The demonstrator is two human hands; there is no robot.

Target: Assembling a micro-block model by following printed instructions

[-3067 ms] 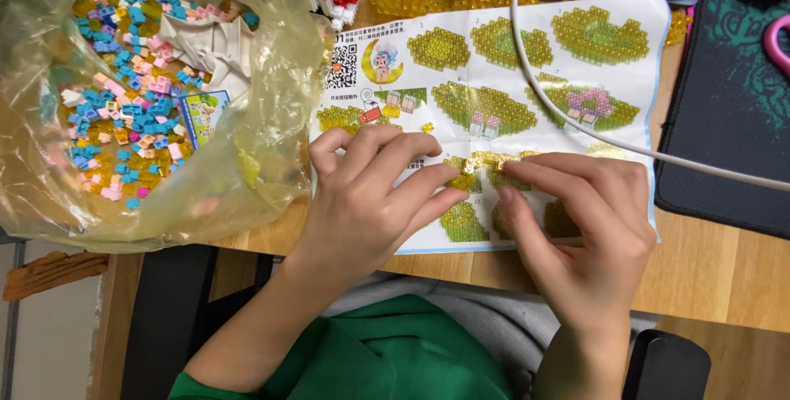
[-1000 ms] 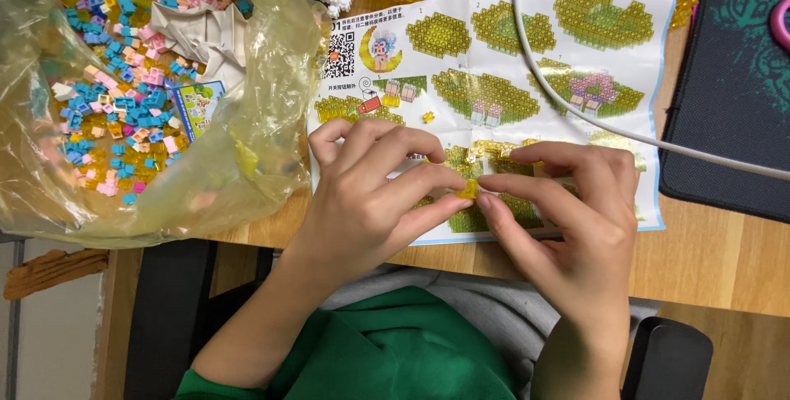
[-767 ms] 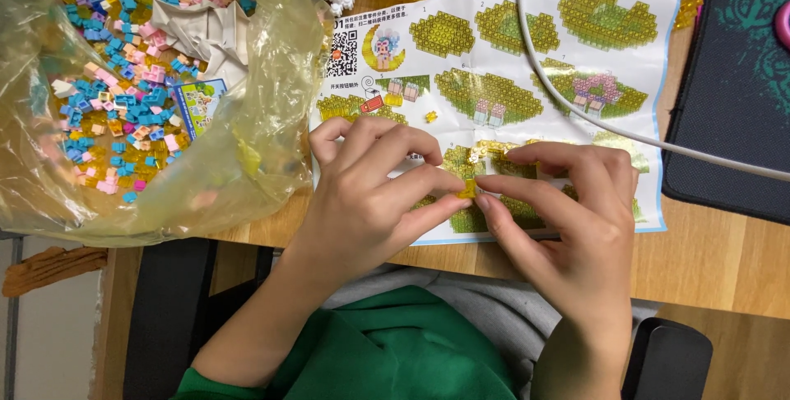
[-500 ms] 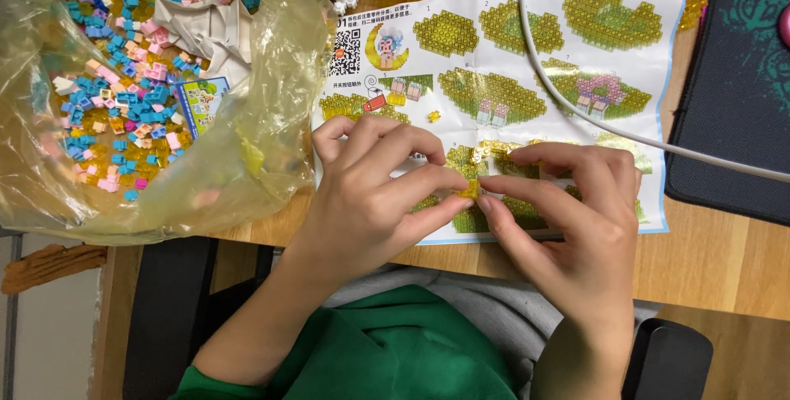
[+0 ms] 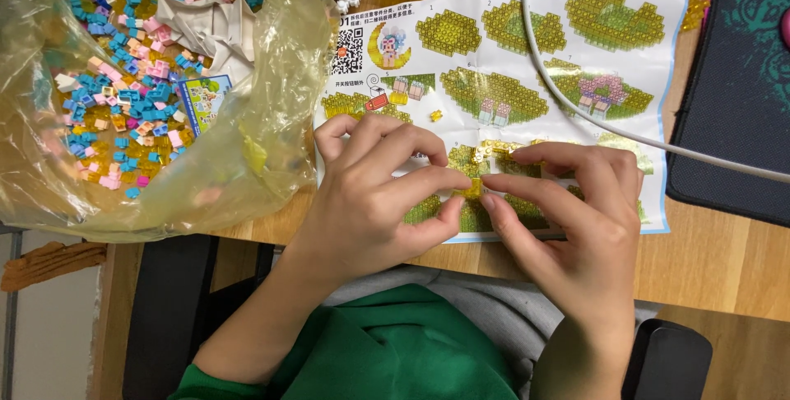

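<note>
Both hands' fingertips meeting, yellow brick piece (image 5: 473, 188) between (grip tight)

A small cluster of translucent yellow building bricks (image 5: 475, 188) sat pinched between the fingertips of the left hand (image 5: 374, 194) and the right hand (image 5: 576, 211). It was held low over the instruction sheet (image 5: 527, 62), close to the wooden table's near edge (image 5: 724, 260), mostly hidden by fingers.
</note>
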